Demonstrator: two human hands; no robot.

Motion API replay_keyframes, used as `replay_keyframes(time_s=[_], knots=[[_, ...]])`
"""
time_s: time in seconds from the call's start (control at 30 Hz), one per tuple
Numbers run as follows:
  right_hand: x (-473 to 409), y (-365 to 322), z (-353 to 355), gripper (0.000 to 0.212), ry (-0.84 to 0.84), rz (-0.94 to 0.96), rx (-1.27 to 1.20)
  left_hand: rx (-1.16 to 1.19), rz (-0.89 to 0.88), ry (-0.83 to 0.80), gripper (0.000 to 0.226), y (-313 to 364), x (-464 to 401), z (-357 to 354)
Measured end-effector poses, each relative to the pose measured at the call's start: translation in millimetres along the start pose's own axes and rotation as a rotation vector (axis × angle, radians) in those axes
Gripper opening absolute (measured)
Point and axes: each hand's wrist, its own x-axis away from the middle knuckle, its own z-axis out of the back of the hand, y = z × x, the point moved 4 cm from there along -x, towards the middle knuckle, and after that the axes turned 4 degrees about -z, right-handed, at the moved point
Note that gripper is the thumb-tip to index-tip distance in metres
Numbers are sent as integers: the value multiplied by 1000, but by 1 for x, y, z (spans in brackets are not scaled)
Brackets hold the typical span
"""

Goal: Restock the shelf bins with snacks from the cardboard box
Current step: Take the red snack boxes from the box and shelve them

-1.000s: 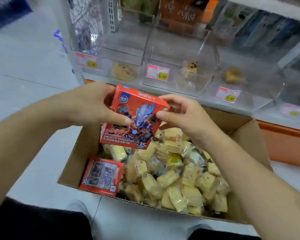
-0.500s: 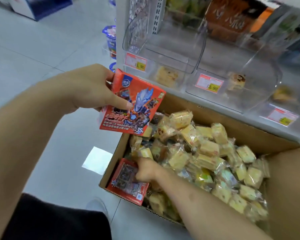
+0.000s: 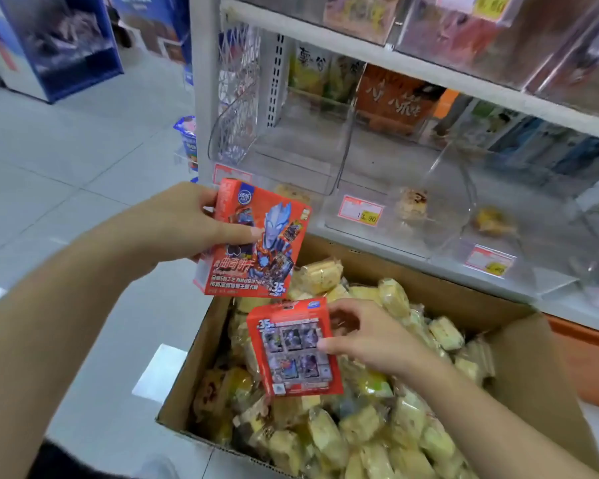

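— Which step is in hand?
— Two red boxes are being lifted from the cardboard box (image 3: 519,344): one (image 3: 256,243) is pinched by the left hand (image 3: 184,223), one (image 3: 293,350) by the right hand (image 3: 367,337).
— And next?
— A fitting shelf bin (image 3: 291,146) is judged necessary.
— Orientation?
— Both are held upright, long axes roughly vertical, above the wrapped cakes (image 3: 377,420).
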Motion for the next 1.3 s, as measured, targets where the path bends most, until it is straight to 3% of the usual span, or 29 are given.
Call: replay_keyframes(time_s=[0.2, 0.37, 0.5, 0.63, 0.77, 0.9, 1.0, 1.07, 1.23, 1.3], knots=[[83, 24, 125, 25, 407, 10, -404, 158, -76, 134, 30, 44, 4, -38], [109, 38, 144, 19, 599, 14, -732, 174, -142, 160, 27, 73, 11, -92], [120, 26, 139, 24, 728, 52, -700, 255, -138, 140, 24, 88, 21, -139], [123, 15, 114, 27, 737, 198, -558, 362, -145, 87, 21, 95, 30, -178], [120, 11, 91, 55, 659, 258, -329, 524, -127, 18, 27, 94, 32, -194], [124, 3, 86, 66, 594, 310, -263, 606, -107, -63, 37, 91, 30, -197], [123, 5, 88, 77, 499, 314, -304, 568, -109, -48, 54, 86, 26, -193], [123, 4, 98, 77, 461, 342, -356, 558, -126, -16, 53, 86, 24, -186], [122, 24, 142, 52, 740, 283, -355, 456, -197, -65, 58, 92, 27, -176], [119, 34, 147, 66, 678, 182, -363, 424, -219, -122, 69, 93, 30, -178]])
